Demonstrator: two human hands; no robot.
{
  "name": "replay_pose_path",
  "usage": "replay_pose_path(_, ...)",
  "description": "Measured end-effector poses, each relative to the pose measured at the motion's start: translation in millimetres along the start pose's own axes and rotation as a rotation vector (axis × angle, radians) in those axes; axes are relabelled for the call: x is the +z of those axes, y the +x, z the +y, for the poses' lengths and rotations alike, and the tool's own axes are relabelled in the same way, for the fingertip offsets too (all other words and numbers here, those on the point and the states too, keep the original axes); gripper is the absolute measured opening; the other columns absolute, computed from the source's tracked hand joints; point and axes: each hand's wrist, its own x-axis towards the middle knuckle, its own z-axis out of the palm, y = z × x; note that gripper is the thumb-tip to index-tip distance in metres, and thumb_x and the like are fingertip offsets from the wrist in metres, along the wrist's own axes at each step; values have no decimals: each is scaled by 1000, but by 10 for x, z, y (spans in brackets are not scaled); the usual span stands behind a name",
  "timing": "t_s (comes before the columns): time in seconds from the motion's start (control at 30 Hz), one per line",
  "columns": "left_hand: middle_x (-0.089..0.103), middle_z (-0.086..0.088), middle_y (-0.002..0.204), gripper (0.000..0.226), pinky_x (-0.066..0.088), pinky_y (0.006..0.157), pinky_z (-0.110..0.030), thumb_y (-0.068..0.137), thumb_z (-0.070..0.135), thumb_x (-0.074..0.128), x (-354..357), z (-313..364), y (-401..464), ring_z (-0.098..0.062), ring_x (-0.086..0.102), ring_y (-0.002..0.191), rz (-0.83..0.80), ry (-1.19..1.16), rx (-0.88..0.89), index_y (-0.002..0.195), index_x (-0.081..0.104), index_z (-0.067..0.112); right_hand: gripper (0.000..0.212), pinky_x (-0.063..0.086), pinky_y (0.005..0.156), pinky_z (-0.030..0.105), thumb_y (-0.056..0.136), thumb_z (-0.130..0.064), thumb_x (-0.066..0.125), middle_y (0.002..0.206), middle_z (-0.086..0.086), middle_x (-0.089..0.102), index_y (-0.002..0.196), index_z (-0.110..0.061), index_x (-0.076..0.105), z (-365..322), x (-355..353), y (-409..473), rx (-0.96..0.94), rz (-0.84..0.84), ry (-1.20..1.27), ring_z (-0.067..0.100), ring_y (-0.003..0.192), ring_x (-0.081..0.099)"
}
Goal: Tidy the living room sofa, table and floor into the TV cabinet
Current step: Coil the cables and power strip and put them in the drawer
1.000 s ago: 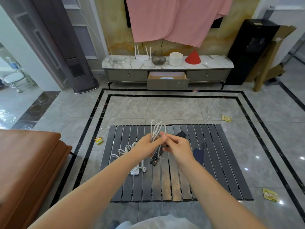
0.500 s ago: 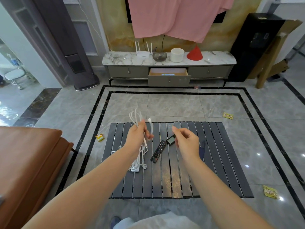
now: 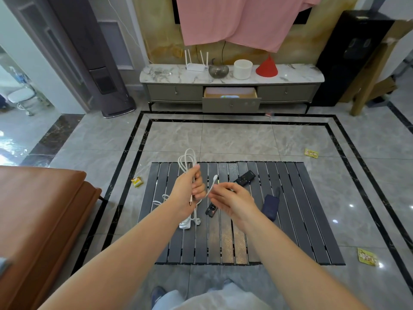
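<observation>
My left hand grips a coiled white cable upright above the black slatted table. The cable's loose end curves out to the right of that hand. My right hand hovers beside it with relaxed fingers, fingertips at the loose end. On the table lie a white power strip, two black remotes and a dark blue pouch. The TV cabinet stands at the far wall with its middle drawer open.
A brown sofa fills the left. Snack packets lie on the floor left of the table, far right and near right. On the cabinet top stand a router, bowl, white cup and red cone.
My hands parted after being together over the table; the left kept the cable coil, and the right has now come back to the cable's loose end.
</observation>
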Motion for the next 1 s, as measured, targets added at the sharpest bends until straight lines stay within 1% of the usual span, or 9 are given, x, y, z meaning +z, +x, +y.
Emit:
replay_pose_path(0.1, 20, 6, 44, 37, 17, 35, -19, 101, 27, 49, -24, 18, -14, -7, 19, 33, -57, -63, -60, 66, 42, 16, 38, 59, 79, 32, 87, -12, 74, 89, 11, 69, 119, -3, 55, 46, 57, -7, 21, -48, -5, 18, 76, 71)
replay_pose_path(0.23, 25, 4, 48, 38, 25, 37, -20, 105, 27, 42, 5, 5, 20, -8, 24, 37, -64, -54, -34, 68, 40, 15, 32, 55, 69, 27, 86, -6, 73, 85, 8, 73, 113, -5, 55, 63, 114, 32, -85, 85, 24, 15, 73, 69)
replay_pose_path(0.33, 46, -2, 59, 37, 42, 55, -27, 106, 27, 39, -1, -35, 91, -14, 45, 52, 36, 104, 71, 73, 46, 12, 26, 50, 70, 28, 84, -12, 77, 87, 7, 77, 101, -10, 58, -8, 89, 59, -212, 163, -51, 17, 77, 67)
replay_pose_path(0.43, 70, -13, 91, 28, 51, 69, -32, 107, 28, 39, -44, -92, 109, -18, 66, 73, 64, 336, 140, 103, 55, 5, 20, 53, 71, 27, 82, -17, 79, 82, 5, 77, 93, -9, 65, -99, 71, 46, -346, 156, -181, 14, 74, 69)
replay_pose_path(0.67, 73, -12, 107, 27, 54, 94, -50, 103, 38, 45, 38, -181, 97, -30, 69, 103, 32, 562, 176, 105, 64, 18, 4, 57, 69, 24, 80, -22, 81, 79, -4, 75, 80, -26, 80, -120, 121, 100, -479, 213, -430, 8, 75, 71)
replay_pose_path(0.77, 74, -11, 105, 31, 58, 88, -44, 105, 31, 43, 8, -163, 63, -26, 72, 97, 9, 598, 185, 113, 65, 11, 13, 55, 81, 30, 85, -27, 76, 87, -4, 70, 79, -38, 77, -95, 68, 141, -432, 118, -574, 10, 84, 68)
replay_pose_path(0.83, 74, -12, 90, 31, 61, 72, -35, 107, 26, 41, 4, -134, 45, -24, 74, 80, -11, 620, 177, 110, 61, 3, 11, 47, 82, 25, 87, -33, 72, 87, -3, 65, 78, -37, 77, -122, 46, 139, -449, 124, -633, 6, 85, 63)
replay_pose_path(0.93, 56, -5, 65, 28, 47, 55, -35, 107, 27, 37, 30, -122, 33, -18, 54, 51, -19, 789, 232, 94, 56, 9, 23, 43, 74, 22, 79, -47, 76, 82, -8, 61, 85, -25, 71, -177, 48, 126, -474, 227, -560, 4, 78, 58)
replay_pose_path(1.0, 49, 1, 62, 27, 39, 56, -32, 106, 26, 36, 44, -145, 59, -14, 46, 52, -10, 994, 273, 96, 57, 12, 45, 43, 71, 21, 71, -55, 80, 84, -10, 59, 101, -25, 64, -216, 97, 128, -374, 184, -605, 3, 79, 57)
